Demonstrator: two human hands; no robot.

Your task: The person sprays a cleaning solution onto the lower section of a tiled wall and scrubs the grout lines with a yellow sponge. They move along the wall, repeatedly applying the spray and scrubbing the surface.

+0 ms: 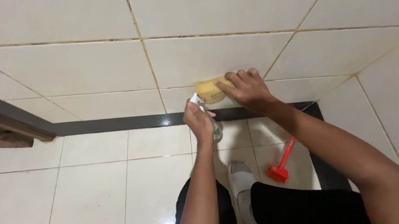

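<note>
Hiding half the yellow sponge (209,89): right hand (248,89).

Yellow sponge (210,89), red brush (282,163), cream tiles (214,55) w/ dark trim (117,124).

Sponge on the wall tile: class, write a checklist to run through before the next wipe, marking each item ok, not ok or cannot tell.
1. Right hand presses the yellow sponge flat against the wall tile: ok.
2. Left hand grips the spray bottle, nozzle pointing toward the wall: ok.
3. Liquid left in the bottle: cannot tell, the hand hides most of it.
4. Red brush lies on the floor near the corner, apart from both hands: ok.
5. Grout lines clean: not ok, brownish staining shows along them.
6. Floor dry underfoot by the grey slipper: cannot tell, the tiles are glossy.
</note>
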